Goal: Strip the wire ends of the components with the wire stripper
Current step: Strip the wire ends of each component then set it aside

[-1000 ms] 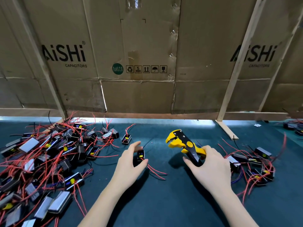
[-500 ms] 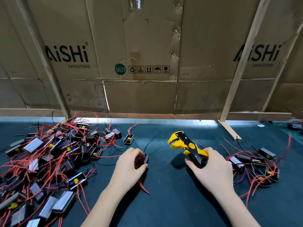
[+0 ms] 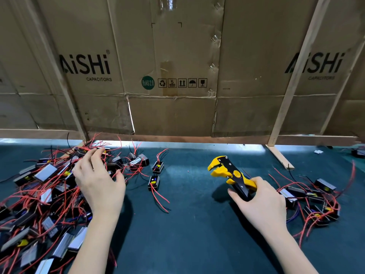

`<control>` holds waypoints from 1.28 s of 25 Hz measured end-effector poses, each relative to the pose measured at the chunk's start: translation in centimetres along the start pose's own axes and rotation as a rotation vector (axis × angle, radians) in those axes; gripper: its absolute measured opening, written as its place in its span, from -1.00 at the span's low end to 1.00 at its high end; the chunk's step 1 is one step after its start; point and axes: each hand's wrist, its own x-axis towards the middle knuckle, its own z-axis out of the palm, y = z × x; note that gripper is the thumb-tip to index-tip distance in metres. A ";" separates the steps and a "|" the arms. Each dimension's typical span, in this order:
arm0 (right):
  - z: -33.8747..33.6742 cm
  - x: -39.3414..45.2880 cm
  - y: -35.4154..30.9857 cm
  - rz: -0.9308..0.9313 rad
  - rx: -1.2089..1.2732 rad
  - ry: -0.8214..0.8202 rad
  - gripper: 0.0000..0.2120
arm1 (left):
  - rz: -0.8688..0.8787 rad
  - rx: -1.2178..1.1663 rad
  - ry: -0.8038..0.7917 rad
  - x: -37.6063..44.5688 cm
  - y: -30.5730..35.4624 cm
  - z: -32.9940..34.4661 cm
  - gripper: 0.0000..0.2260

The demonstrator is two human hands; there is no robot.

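Stripper gripped by right hand | left hand fingers spread over component pile

Cardboard wall printed "AiSHi CAPACITORS", wooden slats across it, above dark green table.

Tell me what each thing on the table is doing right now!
Left hand: fingers spread, reaching over the big pile, holding nothing I can see.
Right hand: grips the wire stripper's handles.
Wire stripper: held up, jaws open, no wire in them.
Big pile of components: tangled, on the left.
Small pile: on the right.
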 end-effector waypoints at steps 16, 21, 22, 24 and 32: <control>-0.2 0.1 -0.1 0.003 -0.014 0.008 -0.55 | -0.101 -0.397 -0.023 0.4 1.3 -1.8 -0.89; -0.2 0.1 -0.1 0.002 -0.016 0.005 -0.55 | -0.183 -0.806 -0.132 0.2 3.0 -2.0 -0.85; -0.3 0.0 -0.1 0.001 -0.017 0.004 -0.55 | -0.269 -0.990 -0.193 0.2 3.5 -2.2 -0.85; -0.3 0.0 -0.2 0.001 -0.018 0.000 -0.55 | -0.390 -1.293 -0.337 0.1 4.4 -2.4 -0.85; -0.3 0.1 -0.1 0.016 -0.028 -0.022 -0.54 | -0.573 -1.112 -1.194 -4.9 7.4 0.3 -0.82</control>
